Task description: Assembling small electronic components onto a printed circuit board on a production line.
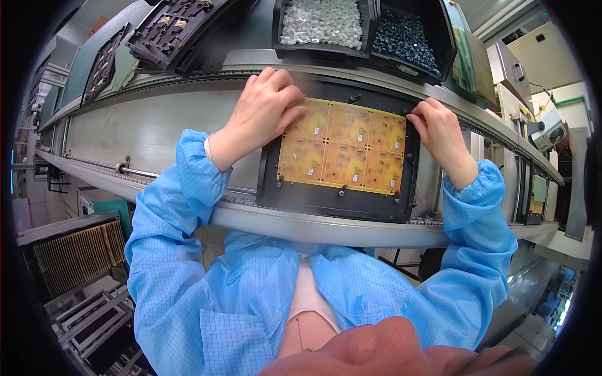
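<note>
A yellow circuit board panel [342,147], split into several equal sections with small white labels, lies in a black carrier frame [338,203]. Small black clamp knobs stand around the panel's edge. My left hand [269,106] is at the panel's upper left corner, fingers curled and thumb over the corner; what it pinches is hidden. At the upper right corner my right hand [439,128] has its thumb and fingertips together over the frame's edge. I cannot make out what sits between them.
The carrier rests on a conveyor with metal rails [288,229]. Beyond it stand a black bin of whitish parts [323,24] and a black bin of dark blue parts [404,41]. Black carriers [175,31] are stacked at the far left; a slotted board rack [75,254] stands lower left.
</note>
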Motion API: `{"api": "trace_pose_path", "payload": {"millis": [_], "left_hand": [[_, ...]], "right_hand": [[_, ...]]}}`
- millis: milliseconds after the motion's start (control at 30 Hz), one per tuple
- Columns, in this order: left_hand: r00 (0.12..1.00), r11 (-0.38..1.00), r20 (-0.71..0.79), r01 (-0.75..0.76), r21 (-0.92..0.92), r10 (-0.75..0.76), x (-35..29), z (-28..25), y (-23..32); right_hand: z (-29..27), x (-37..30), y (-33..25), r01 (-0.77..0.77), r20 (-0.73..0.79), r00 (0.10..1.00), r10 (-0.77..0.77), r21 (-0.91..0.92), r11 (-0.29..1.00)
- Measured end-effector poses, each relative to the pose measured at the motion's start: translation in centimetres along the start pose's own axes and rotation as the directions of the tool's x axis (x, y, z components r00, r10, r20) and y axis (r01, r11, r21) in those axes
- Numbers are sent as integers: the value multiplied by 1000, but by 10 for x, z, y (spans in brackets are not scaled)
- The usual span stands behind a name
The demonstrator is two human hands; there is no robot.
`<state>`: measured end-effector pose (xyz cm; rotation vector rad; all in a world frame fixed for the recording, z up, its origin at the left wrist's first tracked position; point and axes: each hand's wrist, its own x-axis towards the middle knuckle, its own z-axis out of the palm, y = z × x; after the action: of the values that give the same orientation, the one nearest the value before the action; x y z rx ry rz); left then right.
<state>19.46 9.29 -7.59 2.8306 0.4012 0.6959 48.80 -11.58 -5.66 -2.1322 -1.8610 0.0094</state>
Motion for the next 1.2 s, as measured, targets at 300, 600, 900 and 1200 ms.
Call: {"api": "trace_pose_path", "payload": {"millis": [300, 600, 900, 1200], "left_hand": [[998, 998, 37, 57, -14, -56, 14, 9, -5], [1000, 999, 16, -18, -28, 18, 22, 12, 6], [997, 998, 80, -22, 54, 18, 30, 17, 1], [817, 811, 138, -507, -294, 560, 2, 9, 75]], "right_hand": [[11, 8, -28, 245, -165, 954, -250, -51, 968], [20, 21, -18, 184, -153, 974, -170, 82, 980], [-12, -12, -41, 88, -43, 996, -78, 302, 949], [-12, -101, -55, 138, -66, 990, -124, 288, 948]]}}
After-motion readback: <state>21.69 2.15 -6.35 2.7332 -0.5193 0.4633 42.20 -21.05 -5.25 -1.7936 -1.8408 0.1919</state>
